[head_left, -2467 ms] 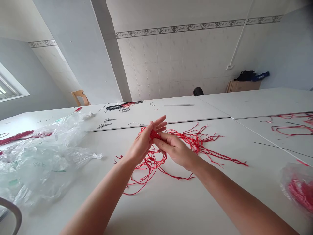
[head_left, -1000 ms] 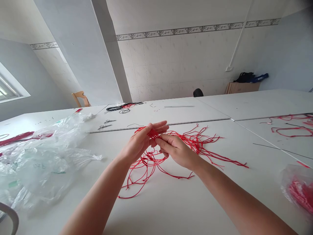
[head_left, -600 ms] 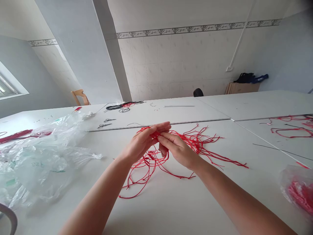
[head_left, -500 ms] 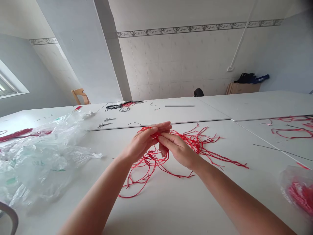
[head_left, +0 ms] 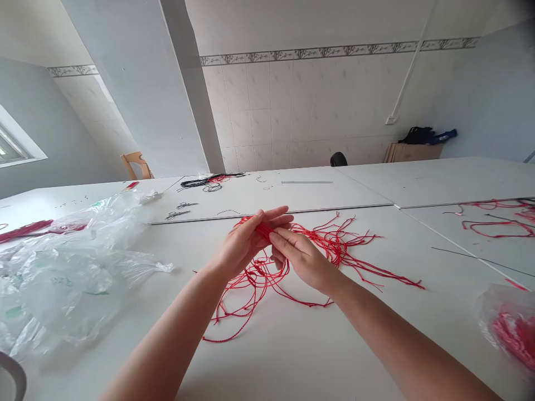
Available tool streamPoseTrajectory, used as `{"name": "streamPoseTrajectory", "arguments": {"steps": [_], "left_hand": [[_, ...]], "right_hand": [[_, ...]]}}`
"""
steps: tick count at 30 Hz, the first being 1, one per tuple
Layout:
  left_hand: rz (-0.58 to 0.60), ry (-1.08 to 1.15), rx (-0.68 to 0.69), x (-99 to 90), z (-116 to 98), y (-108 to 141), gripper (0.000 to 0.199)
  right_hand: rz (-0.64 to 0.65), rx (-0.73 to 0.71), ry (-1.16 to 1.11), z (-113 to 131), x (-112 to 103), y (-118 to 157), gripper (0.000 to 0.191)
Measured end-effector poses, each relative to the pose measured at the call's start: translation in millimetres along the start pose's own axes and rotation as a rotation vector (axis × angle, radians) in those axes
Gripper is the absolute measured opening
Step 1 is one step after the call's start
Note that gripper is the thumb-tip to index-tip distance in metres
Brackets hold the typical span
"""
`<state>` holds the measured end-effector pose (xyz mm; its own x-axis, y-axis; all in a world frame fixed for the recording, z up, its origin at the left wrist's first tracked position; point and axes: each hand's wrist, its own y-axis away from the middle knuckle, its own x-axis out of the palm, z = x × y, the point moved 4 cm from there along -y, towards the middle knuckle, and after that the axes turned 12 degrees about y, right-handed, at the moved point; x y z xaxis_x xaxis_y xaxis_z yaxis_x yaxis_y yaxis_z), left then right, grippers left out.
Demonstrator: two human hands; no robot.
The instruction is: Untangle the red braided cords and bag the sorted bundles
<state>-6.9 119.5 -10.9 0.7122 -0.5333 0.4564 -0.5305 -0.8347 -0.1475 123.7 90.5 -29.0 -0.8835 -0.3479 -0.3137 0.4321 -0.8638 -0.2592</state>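
A bundle of red cords lies across the palm of my left hand, held under its thumb while the fingers stretch out to the right. My right hand pinches the same bundle between thumb and fingers, close against the left palm. From the hands, loose loops of red cord hang down and spread on the white table. Knotted red cord ends fan out on the table behind and to the right of my right hand. Part of the bundle is hidden by my fingers.
Crumpled clear plastic bags cover the left side, beside dark red cord. Beyond the table seam lie scissors, a black cord bundle and a ruler-like strip. At right are more red cords and a bag of pink-red cord.
The fingers of my left hand have spread a little apart, and the red strands in its palm lie straighter. My right hand keeps its pinch in nearly the same place.
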Motion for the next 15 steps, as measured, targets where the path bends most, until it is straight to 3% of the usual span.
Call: {"name": "streamPoseTrajectory", "arguments": {"steps": [4,10,11,15], "left_hand": [[-0.162,0.109,0.018,-2.2,-1,-3,0.042],[-0.416,0.591,0.091,0.9,-20,2,0.041],[-0.422,0.674,0.100,1.9,-24,5,0.040],[-0.384,0.880,0.080,9.3,-37,16,0.038]], "right_hand": [[-0.001,0.080,0.140,-2,0,3,0.039],[0.010,0.049,0.191,-12,-2,0,0.036],[-0.003,0.027,0.187,-15,-2,-1,0.040],[0.090,0.011,0.180,-34,11,-5,0.113]]}}
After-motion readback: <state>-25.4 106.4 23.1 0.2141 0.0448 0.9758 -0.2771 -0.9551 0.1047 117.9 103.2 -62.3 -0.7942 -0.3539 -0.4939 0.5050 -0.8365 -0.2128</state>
